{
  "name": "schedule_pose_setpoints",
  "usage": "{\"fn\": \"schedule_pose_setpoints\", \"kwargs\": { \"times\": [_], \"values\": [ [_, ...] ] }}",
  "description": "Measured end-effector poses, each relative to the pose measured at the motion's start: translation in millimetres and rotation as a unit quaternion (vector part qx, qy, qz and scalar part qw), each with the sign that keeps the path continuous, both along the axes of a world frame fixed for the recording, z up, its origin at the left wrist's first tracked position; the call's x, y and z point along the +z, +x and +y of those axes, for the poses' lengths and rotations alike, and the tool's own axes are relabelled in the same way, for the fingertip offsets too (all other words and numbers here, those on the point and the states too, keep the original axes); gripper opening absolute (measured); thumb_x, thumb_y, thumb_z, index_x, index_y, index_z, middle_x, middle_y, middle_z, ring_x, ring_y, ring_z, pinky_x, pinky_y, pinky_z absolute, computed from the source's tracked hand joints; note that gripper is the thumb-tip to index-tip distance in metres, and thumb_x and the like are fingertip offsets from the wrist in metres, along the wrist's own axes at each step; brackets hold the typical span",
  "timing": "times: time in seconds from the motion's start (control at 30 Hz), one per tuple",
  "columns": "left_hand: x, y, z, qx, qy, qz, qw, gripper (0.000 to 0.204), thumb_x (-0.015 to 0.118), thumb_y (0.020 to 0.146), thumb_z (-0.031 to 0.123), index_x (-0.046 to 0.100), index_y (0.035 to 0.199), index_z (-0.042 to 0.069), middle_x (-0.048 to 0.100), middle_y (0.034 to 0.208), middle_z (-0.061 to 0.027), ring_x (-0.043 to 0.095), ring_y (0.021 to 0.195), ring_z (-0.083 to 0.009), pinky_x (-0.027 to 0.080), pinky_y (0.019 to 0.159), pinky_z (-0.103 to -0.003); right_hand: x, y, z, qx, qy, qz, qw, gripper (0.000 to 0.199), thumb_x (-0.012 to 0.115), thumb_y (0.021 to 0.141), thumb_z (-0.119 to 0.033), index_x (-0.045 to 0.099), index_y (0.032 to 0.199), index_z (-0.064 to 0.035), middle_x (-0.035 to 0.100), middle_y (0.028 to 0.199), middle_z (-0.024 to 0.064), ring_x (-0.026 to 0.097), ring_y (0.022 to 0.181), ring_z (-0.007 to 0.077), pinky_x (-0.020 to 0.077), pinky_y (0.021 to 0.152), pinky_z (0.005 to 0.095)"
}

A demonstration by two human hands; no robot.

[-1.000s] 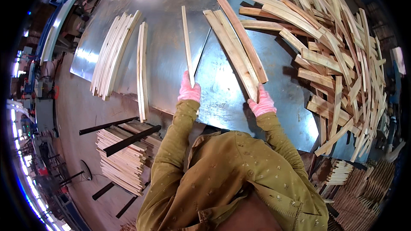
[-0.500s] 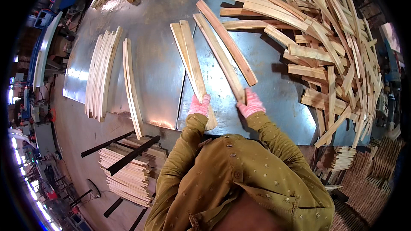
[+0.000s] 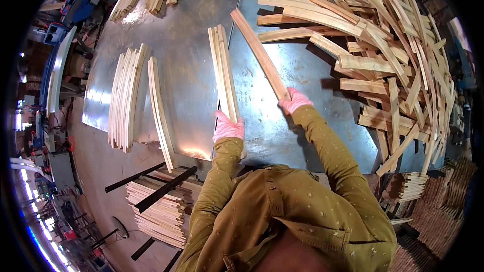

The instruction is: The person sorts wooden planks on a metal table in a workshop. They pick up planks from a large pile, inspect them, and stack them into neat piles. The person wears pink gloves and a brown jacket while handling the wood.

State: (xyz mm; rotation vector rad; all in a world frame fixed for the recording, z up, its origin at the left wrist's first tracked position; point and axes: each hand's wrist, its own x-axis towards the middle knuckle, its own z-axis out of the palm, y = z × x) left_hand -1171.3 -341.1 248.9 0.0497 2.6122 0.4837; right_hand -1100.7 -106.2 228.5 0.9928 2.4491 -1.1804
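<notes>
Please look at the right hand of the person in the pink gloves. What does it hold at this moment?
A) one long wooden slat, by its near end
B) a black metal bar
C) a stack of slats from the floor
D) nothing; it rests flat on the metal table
A: the right hand grips the near end of a single long wooden slat that slants away over the metal table.

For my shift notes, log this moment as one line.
left hand: grips small slat bundle | right hand: grips single slat | metal table: loose slat pile at right
</notes>
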Motion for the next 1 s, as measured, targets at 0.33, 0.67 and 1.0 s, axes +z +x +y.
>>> {"fn": "schedule_pose_setpoints", "kwargs": {
  "times": [0.33,0.67,1.0],
  "values": [
    [-13,17,23,0.001,-0.046,-0.017,0.999,0.119,0.074,0.077,0.045,-0.007,0.151,0.001,0.035,0.145,-0.0278,0.039,0.133,-0.0399,0.038,0.104,-0.054,12,48,-89,0.440,-0.010,-0.019,0.898,0.052,0.045,0.093,-0.037,0.047,0.131,-0.0018,0.062,0.114,0.0228,0.059,0.105,0.0398,0.0474,0.092,0.0444],
    [-28,12,-15,0.221,0.713,-0.502,0.438,0.068,0.071,0.082,0.048,0.053,0.127,0.000,0.064,0.109,-0.0205,0.065,0.091,-0.0325,0.057,0.080,-0.045,-12,43,-83,-0.117,-0.541,0.170,0.815,0.089,0.065,0.089,-0.046,0.020,0.152,-0.0034,0.034,0.151,0.0186,0.036,0.137,0.0256,0.0285,0.113,0.0323],
    [-50,25,-24,0.064,0.311,-0.162,0.934,0.083,0.049,0.092,0.062,0.041,0.139,-0.006,0.055,0.131,-0.0228,0.054,0.119,-0.0339,0.040,0.101,-0.037,-14,48,-110,0.143,-0.196,-0.006,0.970,0.104,0.069,0.082,-0.042,0.002,0.155,-0.0132,0.044,0.143,0.0242,0.048,0.127,0.0364,0.0400,0.105,0.0361]
  ]
}}
